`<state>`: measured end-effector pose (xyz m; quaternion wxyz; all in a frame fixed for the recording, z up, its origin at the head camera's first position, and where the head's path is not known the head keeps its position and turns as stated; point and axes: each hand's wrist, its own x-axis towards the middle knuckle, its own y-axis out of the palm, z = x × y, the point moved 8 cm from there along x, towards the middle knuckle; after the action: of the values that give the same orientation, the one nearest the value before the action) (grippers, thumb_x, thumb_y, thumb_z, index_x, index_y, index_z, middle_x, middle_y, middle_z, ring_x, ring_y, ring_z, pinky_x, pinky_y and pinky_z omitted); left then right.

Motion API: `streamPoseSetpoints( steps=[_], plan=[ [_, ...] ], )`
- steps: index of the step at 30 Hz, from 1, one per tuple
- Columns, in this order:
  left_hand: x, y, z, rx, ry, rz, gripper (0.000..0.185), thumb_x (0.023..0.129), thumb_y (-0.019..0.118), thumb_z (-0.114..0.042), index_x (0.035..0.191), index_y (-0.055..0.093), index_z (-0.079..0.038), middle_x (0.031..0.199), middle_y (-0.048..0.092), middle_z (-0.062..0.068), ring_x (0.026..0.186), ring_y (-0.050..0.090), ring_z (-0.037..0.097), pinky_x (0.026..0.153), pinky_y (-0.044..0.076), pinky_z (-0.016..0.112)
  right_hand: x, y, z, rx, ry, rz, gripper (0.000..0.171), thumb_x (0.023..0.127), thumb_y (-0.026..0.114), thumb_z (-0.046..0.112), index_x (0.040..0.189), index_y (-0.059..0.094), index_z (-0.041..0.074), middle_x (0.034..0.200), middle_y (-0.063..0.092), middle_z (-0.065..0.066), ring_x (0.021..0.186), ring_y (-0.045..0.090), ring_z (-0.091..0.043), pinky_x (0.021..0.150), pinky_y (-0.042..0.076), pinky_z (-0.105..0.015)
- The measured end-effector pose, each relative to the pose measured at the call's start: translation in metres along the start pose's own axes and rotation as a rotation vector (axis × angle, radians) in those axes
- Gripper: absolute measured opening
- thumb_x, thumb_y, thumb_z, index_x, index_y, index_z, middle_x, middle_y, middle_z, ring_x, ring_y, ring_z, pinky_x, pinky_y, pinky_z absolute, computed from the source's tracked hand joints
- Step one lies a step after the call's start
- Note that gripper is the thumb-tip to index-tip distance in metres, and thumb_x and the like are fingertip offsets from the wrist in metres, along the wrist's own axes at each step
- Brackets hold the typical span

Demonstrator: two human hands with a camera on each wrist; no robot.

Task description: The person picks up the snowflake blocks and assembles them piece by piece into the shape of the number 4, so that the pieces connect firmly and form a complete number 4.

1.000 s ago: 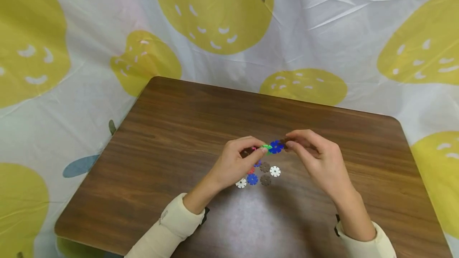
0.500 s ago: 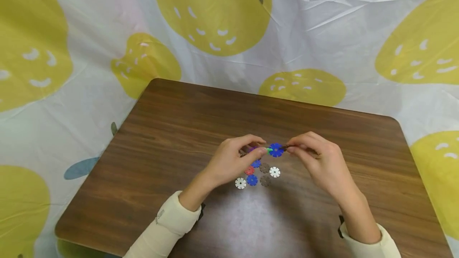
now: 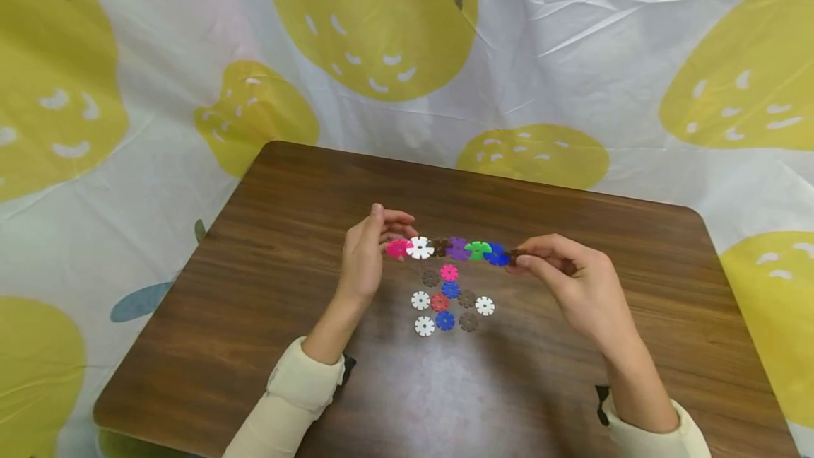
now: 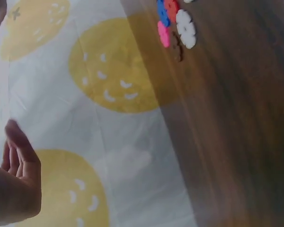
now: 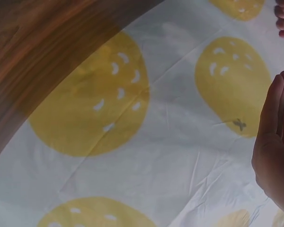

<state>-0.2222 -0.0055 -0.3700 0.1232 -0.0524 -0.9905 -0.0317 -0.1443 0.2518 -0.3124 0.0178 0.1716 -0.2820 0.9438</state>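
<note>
A row of notched plastic interlocking discs is held up above the table, joined edge to edge: pink, white, brown, purple, green, blue and brown. My right hand pinches the brown disc at its right end between thumb and fingers. At the other end, my left hand is close by the pink disc, thumb raised and fingers extended behind it. In the left wrist view the same left hand has its fingers loosely extended. The right wrist view catches the right hand at its edge, its grip mostly hidden.
Several loose discs lie on the brown wooden table below the row, among them a white disc, a red disc, a blue disc and a pink disc. A lemon-print curtain hangs behind the table.
My left hand has let go near the green disc and moved left to the pink end, uncovering the row. The right hand keeps its pinch with little movement.
</note>
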Motion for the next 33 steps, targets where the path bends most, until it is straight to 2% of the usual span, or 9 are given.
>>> streamPoseSetpoints(
  steps=[3, 5, 9, 13, 18, 22, 29, 33],
  plan=[
    [0.0, -0.005, 0.005, -0.054, -0.014, -0.073, 0.052, 0.113, 0.034, -0.027, 0.106, 0.071, 0.008, 0.086, 0.072, 0.02, 0.069, 0.066, 0.012, 0.057, 0.053, 0.026, 0.002, 0.003, -0.001, 0.084, 0.012, 0.002, 0.009, 0.094, 0.072, 0.001, 0.103, 0.074, 0.005, 0.087, 0.08, -0.005, 0.081, 0.078, -0.01, 0.077, 0.061, -0.018],
    [-0.001, -0.002, 0.006, -0.046, -0.009, -0.078, 0.037, 0.109, 0.045, -0.017, 0.105, 0.071, 0.009, 0.081, 0.07, 0.02, 0.063, 0.063, 0.014, 0.053, 0.051, 0.025, 0.004, 0.007, -0.001, 0.144, 0.024, 0.006, 0.009, 0.095, 0.071, 0.0, 0.103, 0.073, 0.002, 0.088, 0.08, -0.005, 0.082, 0.079, -0.013, 0.08, 0.062, -0.022],
    [-0.006, 0.012, 0.002, 0.036, 0.035, -0.012, 0.013, 0.098, 0.063, -0.001, 0.101, 0.072, 0.008, 0.078, 0.07, 0.023, 0.062, 0.06, 0.014, 0.056, 0.049, 0.021, 0.007, 0.016, -0.002, 0.21, 0.051, 0.002, 0.007, 0.097, 0.069, 0.001, 0.104, 0.07, -0.001, 0.088, 0.08, -0.003, 0.083, 0.079, -0.014, 0.081, 0.063, -0.025],
    [-0.012, 0.03, -0.005, 0.068, 0.101, 0.07, 0.013, 0.091, 0.074, -0.002, 0.101, 0.075, 0.006, 0.087, 0.07, 0.02, 0.07, 0.059, 0.009, 0.063, 0.049, 0.019, 0.01, 0.022, -0.002, 0.259, 0.077, -0.026, 0.009, 0.098, 0.068, 0.003, 0.105, 0.069, -0.003, 0.087, 0.079, -0.001, 0.082, 0.079, -0.019, 0.081, 0.064, -0.028],
    [-0.014, 0.045, -0.014, 0.06, 0.175, 0.132, 0.015, 0.087, 0.079, -0.004, 0.101, 0.076, 0.002, 0.094, 0.07, 0.016, 0.069, 0.056, 0.007, 0.06, 0.048, 0.02, 0.012, 0.028, 0.0, 0.308, 0.082, -0.055, 0.011, 0.098, 0.068, 0.004, 0.105, 0.069, -0.005, 0.086, 0.078, 0.001, 0.08, 0.079, -0.023, 0.079, 0.064, -0.033],
    [-0.015, 0.052, -0.019, 0.036, 0.205, 0.149, 0.015, 0.087, 0.08, -0.003, 0.101, 0.078, 0.002, 0.098, 0.07, 0.017, 0.069, 0.052, 0.007, 0.059, 0.045, 0.02, 0.012, 0.03, 0.002, 0.328, 0.07, -0.066, 0.011, 0.098, 0.068, 0.002, 0.105, 0.069, -0.006, 0.086, 0.078, -0.001, 0.078, 0.079, -0.019, 0.078, 0.065, -0.034],
    [-0.015, 0.06, -0.023, 0.005, 0.222, 0.169, 0.017, 0.087, 0.08, -0.003, 0.104, 0.08, 0.001, 0.104, 0.071, 0.015, 0.076, 0.055, 0.008, 0.064, 0.049, 0.021, 0.011, 0.034, 0.001, 0.334, 0.071, -0.065, 0.011, 0.098, 0.067, 0.003, 0.105, 0.069, -0.005, 0.087, 0.078, -0.001, 0.078, 0.079, -0.019, 0.082, 0.064, -0.033],
    [-0.015, 0.063, -0.023, -0.017, 0.219, 0.177, 0.016, 0.088, 0.078, -0.001, 0.103, 0.079, 0.002, 0.102, 0.07, 0.017, 0.075, 0.057, 0.007, 0.063, 0.05, 0.02, 0.011, 0.037, 0.0, 0.328, 0.085, -0.06, 0.01, 0.099, 0.067, 0.003, 0.104, 0.068, -0.005, 0.087, 0.078, -0.001, 0.078, 0.078, -0.017, 0.081, 0.064, -0.033]
  ],
)
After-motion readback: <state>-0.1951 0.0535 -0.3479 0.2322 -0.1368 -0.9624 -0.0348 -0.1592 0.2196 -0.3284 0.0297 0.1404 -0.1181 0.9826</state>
